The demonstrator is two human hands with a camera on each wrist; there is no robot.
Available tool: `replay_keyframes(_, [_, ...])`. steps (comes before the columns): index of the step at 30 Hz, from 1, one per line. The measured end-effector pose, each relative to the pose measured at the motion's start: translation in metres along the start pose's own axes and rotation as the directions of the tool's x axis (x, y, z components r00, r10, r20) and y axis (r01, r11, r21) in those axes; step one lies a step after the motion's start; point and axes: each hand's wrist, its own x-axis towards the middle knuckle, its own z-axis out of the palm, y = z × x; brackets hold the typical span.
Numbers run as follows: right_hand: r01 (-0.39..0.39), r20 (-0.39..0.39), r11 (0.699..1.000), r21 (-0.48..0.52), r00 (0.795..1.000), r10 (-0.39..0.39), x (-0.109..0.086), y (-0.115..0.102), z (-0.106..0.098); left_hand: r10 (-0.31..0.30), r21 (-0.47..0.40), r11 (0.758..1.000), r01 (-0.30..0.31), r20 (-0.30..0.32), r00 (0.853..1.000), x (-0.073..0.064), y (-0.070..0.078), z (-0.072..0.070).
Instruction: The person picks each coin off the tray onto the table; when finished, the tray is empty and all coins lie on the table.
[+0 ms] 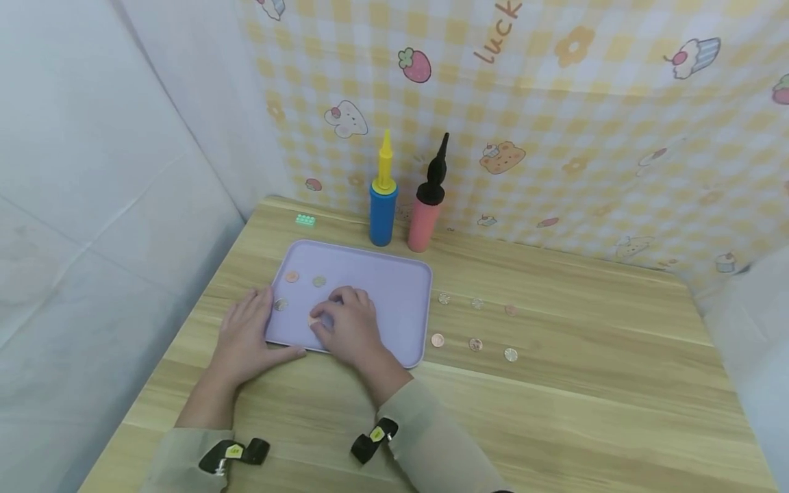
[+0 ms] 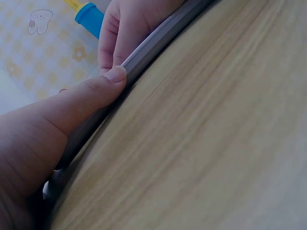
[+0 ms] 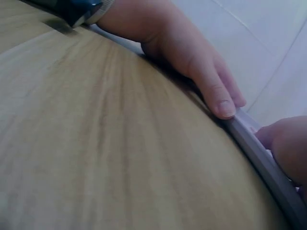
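A lavender tray [image 1: 397, 301] lies on the wooden table, with coins in its left part. My left hand [image 1: 243, 339] rests against its front-left corner, fingers straight along the left side and thumb on the front edge. In the left wrist view that thumb [image 2: 96, 93] touches the rim. Over the tray my right hand [image 1: 348, 325] pinches a copper-coloured coin [image 1: 312, 320] between thumb and forefinger, low near the tray floor. Around it lie a copper coin [image 1: 292, 276], a dull yellowish coin [image 1: 318, 281] and a silvery coin [image 1: 280, 305]. The right wrist view hides the pinched coin.
Right of the tray, several coins lie in two rows, among them a silvery coin [image 1: 444, 298] and a copper coin [image 1: 437, 340]. Behind it stand a blue-and-yellow hand pump [image 1: 382, 216] and a pink-and-black one [image 1: 422, 226]. A mint toy brick [image 1: 305, 220] lies back left.
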Motion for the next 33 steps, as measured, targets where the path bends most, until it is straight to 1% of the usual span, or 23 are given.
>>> replay_keyframes(3, [-0.04,0.068,0.999,0.024,0.997,0.038,0.001,-0.001,-0.003,0.0,-0.004,1.0,0.0,0.004,1.0,0.0,0.001,-0.001])
replay_keyframes(5, [-0.052,0.103,0.998,0.032,0.993,0.049,0.001,-0.001,-0.005,0.001,-0.006,1.0,-0.001,0.004,1.0,0.0,0.002,-0.002])
replay_keyframes(7, [-0.046,0.123,0.998,0.036,0.992,0.041,0.002,0.0,-0.006,0.004,-0.005,1.0,-0.004,0.002,1.0,0.0,0.003,-0.003])
replay_keyframes(9, [-0.022,0.126,0.999,0.043,0.992,0.017,0.001,0.001,-0.006,0.006,-0.003,1.0,-0.006,0.003,1.0,0.0,0.004,-0.004])
replay_keyframes(12, [0.034,0.104,0.997,0.067,0.994,-0.041,0.001,0.003,-0.006,0.007,-0.005,1.0,-0.007,0.001,1.0,0.0,0.005,-0.005])
replay_keyframes(15, [0.105,0.061,0.989,0.108,0.992,-0.112,0.0,0.006,-0.005,0.009,-0.008,1.0,-0.009,0.0,1.0,0.0,0.005,-0.005])
replay_keyframes(19, [0.198,0.022,0.968,0.153,0.979,-0.203,-0.002,0.007,-0.007,0.011,-0.01,1.0,-0.011,-0.003,1.0,-0.001,0.005,-0.004])
replay_keyframes(22, [0.236,0.016,0.957,0.17,0.97,-0.242,-0.002,0.007,-0.008,0.015,-0.007,1.0,-0.015,-0.006,1.0,-0.001,0.004,-0.003])
replay_keyframes(25, [0.244,0.018,0.955,0.168,0.968,-0.251,-0.002,0.007,-0.008,0.017,-0.004,1.0,-0.017,-0.01,1.0,-0.001,0.004,-0.002])
replay_keyframes(31, [0.223,0.022,0.964,0.145,0.973,-0.229,0.0,0.009,-0.005,0.018,-0.005,1.0,-0.018,-0.01,1.0,-0.001,0.005,-0.003])
replay_keyframes(33, [0.211,0.003,0.962,0.172,0.977,-0.215,-0.001,0.01,-0.004,0.013,-0.004,1.0,-0.013,-0.003,1.0,-0.001,0.005,-0.003])
